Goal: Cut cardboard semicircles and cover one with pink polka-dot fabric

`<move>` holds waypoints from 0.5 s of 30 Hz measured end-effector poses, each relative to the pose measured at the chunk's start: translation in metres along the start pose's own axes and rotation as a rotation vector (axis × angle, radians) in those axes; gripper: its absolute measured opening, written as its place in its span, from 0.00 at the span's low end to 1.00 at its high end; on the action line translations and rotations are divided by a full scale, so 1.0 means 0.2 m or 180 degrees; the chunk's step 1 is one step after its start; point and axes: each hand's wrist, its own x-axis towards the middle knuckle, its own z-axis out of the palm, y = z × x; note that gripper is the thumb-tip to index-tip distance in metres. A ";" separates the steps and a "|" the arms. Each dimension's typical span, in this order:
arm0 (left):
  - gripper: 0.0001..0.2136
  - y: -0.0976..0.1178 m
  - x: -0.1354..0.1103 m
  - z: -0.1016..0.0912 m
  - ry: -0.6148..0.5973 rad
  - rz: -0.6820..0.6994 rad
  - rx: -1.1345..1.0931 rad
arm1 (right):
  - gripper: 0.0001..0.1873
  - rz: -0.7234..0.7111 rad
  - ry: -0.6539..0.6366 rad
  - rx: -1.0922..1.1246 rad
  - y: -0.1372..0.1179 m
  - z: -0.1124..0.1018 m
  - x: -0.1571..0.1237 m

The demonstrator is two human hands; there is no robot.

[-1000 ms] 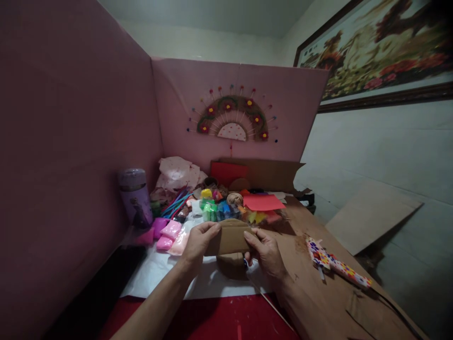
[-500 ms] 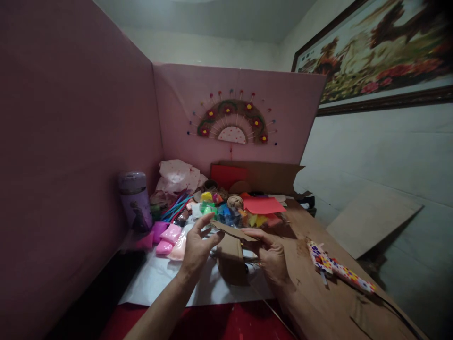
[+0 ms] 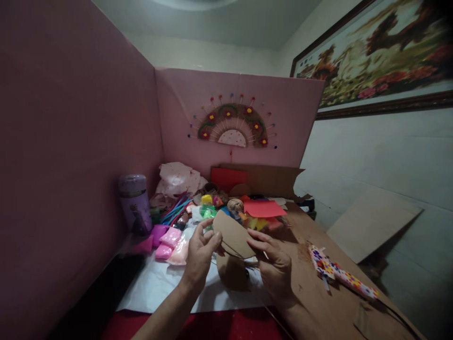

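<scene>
Between my hands is a half-round piece of cardboard point(image 3: 233, 233), tilted so its flat brown face shows. My left hand point(image 3: 201, 248) pinches its left end between thumb and fingers. At the right end, my right hand point(image 3: 272, 259) grips the same piece with its fingers along the edge. Below it a second brown cardboard piece point(image 3: 231, 274) shows in part, over the white sheet point(image 3: 170, 288); how it is supported is hidden. Thin sticks show near my right palm, partly covered.
Pink clay packets point(image 3: 171, 236) and a purple bottle point(image 3: 135, 203) stand to the left. Behind are a twine ball point(image 3: 235, 204) and red paper point(image 3: 264, 208). A flower-patterned glue gun point(image 3: 339, 271) with a cord lies right. A decorated fan point(image 3: 231, 123) hangs on the pink panel.
The half-round cardboard has been turned from nearly edge-on to show its broad face. Both hands keep hold of it, and the view has tilted slightly upward.
</scene>
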 end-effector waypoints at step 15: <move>0.26 -0.04 0.02 -0.03 0.0293 -0.0329 -0.0243 | 0.20 -0.1024 -0.0773 -0.1232 0.08 -0.03 -0.03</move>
